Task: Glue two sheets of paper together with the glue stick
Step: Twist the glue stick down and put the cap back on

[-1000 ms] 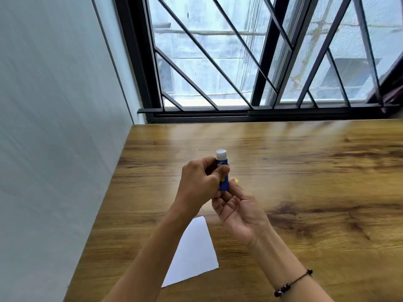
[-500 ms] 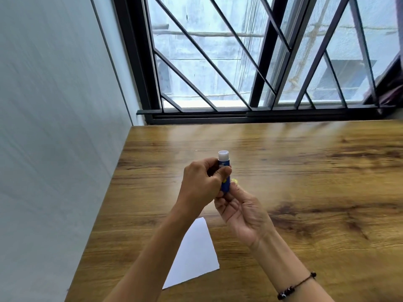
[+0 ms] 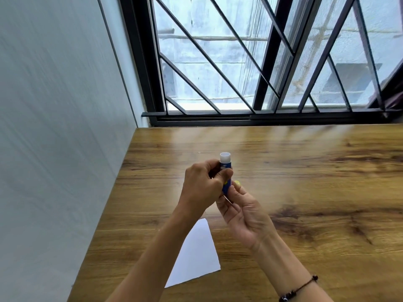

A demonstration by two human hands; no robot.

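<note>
Nearest the camera, a white sheet of paper (image 3: 194, 256) lies flat on the wooden tabletop (image 3: 305, 192), partly hidden under the left forearm; only one sheet can be made out. On the right wrist sits a dark beaded bracelet (image 3: 301, 287).

Above the paper, both hands hold the glue stick (image 3: 226, 171) upright in the air, well clear of the sheet. The left hand (image 3: 202, 188) has its grip curled round the blue barrel, thumb across the front. The right hand (image 3: 242, 210), palm up, pinches the lower end with its fingertips (image 3: 236, 184). The pale top end shows bare above the left hand.

This looks like the preparing step: winding the base to raise the glue, with nothing yet spread. Next, the stick would need tipping down to the paper while one hand steadies the sheet.

Beyond the hands run bare tabletop, then the barred window (image 3: 261, 62).

Against the earlier frames, little differs: hands and stick have held almost the same pose, shifting only slightly, and the paper has stayed put.
</note>
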